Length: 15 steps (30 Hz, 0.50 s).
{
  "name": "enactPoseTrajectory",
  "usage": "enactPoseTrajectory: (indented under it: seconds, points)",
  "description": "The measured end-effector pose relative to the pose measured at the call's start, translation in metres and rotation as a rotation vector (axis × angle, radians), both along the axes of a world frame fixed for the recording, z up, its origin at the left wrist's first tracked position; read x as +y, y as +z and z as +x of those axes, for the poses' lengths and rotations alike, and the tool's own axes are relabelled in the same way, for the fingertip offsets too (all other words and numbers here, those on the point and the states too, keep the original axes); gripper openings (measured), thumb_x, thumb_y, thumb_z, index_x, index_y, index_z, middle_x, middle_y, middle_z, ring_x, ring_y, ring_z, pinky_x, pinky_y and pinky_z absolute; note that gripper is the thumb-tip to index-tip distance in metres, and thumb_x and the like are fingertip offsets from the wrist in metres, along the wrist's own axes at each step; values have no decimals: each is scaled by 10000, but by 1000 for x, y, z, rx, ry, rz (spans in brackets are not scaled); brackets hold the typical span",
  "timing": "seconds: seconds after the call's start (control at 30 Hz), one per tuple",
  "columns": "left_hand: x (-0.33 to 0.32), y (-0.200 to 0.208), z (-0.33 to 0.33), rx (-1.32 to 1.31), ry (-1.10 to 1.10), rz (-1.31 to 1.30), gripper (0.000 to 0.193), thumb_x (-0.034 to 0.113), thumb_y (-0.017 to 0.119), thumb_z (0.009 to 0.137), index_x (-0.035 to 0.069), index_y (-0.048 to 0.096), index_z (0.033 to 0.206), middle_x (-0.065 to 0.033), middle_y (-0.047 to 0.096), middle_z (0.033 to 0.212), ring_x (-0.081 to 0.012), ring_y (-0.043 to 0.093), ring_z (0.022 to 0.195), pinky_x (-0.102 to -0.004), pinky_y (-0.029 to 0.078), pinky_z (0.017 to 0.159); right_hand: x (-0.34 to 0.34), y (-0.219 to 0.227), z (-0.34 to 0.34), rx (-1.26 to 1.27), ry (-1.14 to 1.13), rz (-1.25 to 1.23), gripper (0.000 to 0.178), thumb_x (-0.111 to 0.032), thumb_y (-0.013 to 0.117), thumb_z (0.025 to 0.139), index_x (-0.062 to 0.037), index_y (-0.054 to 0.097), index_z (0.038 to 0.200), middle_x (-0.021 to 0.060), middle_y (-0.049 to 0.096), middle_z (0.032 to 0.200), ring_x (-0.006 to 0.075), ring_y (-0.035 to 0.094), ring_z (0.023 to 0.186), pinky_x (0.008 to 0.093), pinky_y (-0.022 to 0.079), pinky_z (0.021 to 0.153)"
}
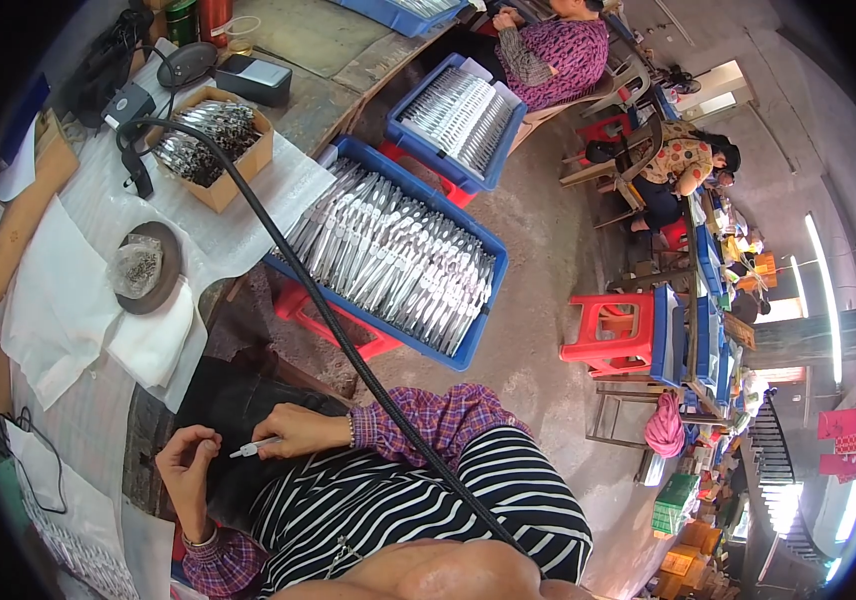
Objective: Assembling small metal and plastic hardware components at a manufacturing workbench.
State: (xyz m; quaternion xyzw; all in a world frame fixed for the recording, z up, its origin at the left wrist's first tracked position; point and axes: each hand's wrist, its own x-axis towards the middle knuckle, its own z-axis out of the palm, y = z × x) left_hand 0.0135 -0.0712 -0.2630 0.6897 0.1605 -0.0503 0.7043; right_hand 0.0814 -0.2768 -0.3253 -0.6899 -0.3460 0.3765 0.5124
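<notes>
My right hand [300,432] is closed round a slim silver metal piece [258,447], whose pale end points left toward my other hand. Just left of it, my left hand [188,466] is raised with thumb and forefinger pinched together; anything between the fingertips is too small to make out. Both hands are over my lap, at the bench edge. Beyond them, a blue crate [476,335] full of similar long silver metal pieces [388,255] rests on a red plastic stool [333,325].
On the bench stand a cardboard box [216,192] of small metal parts and a round dark dish [163,290] with a plastic bag. A black flexible cable [323,305] arches across. Another filled blue crate [488,180] stands beyond; a seated co-worker [558,60] is at the far bench.
</notes>
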Motion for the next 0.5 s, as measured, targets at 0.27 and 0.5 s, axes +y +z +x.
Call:
enactPoseTrajectory:
  seconds: [0.27, 0.5]
  points:
    - [-1, -5, -2, 1, 1, 7, 94, -46, 603, 817, -25, 640, 900, -36, 646, 787, -75, 591, 710, -192, 457, 657, 0, -2, -1, -22, -4, 4, 238, -202, 647, 801, 0, 673, 924, 143, 649, 680, 279, 642, 631, 368, 476, 590]
    - [-2, -7, -3, -6, -5, -3, 98, -48, 605, 815, -23, 641, 902, -34, 646, 790, -76, 592, 720, -193, 456, 659, 0, 3, 1, -13, 8, -17, 239, -213, 643, 809, -5, 674, 923, 132, 642, 651, 258, 637, 604, 361, 471, 580]
